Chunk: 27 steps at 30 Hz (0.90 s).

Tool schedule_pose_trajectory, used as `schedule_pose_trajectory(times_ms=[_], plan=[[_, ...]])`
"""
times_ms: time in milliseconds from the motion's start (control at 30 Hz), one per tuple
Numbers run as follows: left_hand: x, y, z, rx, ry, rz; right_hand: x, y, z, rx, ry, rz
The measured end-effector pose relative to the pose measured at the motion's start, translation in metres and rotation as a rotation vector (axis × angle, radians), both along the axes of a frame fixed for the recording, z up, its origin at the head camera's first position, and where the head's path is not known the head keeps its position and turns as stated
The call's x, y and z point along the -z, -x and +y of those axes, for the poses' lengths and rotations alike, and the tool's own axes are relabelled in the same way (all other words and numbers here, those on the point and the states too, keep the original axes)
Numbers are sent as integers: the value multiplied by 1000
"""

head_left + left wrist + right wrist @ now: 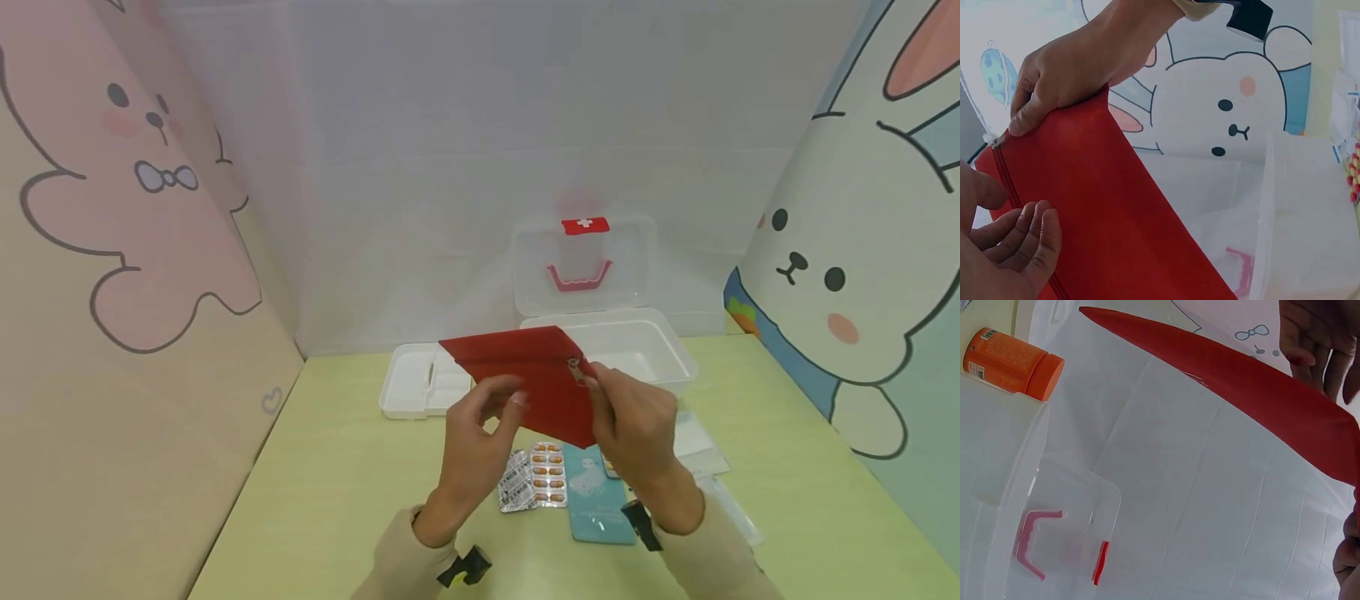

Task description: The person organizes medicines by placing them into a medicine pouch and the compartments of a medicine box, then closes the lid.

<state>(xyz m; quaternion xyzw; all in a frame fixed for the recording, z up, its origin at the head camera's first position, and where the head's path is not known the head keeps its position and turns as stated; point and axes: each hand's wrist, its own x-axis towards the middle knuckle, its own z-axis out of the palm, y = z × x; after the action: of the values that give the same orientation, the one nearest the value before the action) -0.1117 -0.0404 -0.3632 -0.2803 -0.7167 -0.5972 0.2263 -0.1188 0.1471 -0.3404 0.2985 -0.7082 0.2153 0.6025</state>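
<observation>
A red zippered pouch (517, 354) is held up above the table, slanting in front of me. My right hand (637, 412) grips its right end beside the metal zipper pull (576, 371), thumb and fingers pinching the fabric. My left hand (480, 433) hovers in front of the pouch, fingers relaxed and thumb apart. In the left wrist view, the left hand (1016, 250) has an empty gap between thumb and fingertips, right at the zipper line. The right wrist view shows the pouch (1241, 381) edge-on, with the right hand (1349, 562) partly cut off.
Behind the pouch stands a clear-lidded first-aid box (678, 354), lid raised; a white tray (408, 379) lies to its left. Blister packs (549, 479), a teal packet (596, 508) and white packets (697, 446) lie nearer me. An orange bottle (1007, 359) shows in the right wrist view.
</observation>
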Motion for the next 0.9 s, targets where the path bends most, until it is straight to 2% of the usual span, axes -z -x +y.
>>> schedule_pose_trajectory(times_ms=[167, 433, 900], plan=[[-7, -3, 10, 56, -16, 8, 1, -1, -3, -23, -11, -12], [-16, -7, 25, 125, -101, -43, 4, -3, -6, -29, -33, -34], [-18, -8, 33, 163, -189, -93, 8, -4, -8, -27, -58, -47]])
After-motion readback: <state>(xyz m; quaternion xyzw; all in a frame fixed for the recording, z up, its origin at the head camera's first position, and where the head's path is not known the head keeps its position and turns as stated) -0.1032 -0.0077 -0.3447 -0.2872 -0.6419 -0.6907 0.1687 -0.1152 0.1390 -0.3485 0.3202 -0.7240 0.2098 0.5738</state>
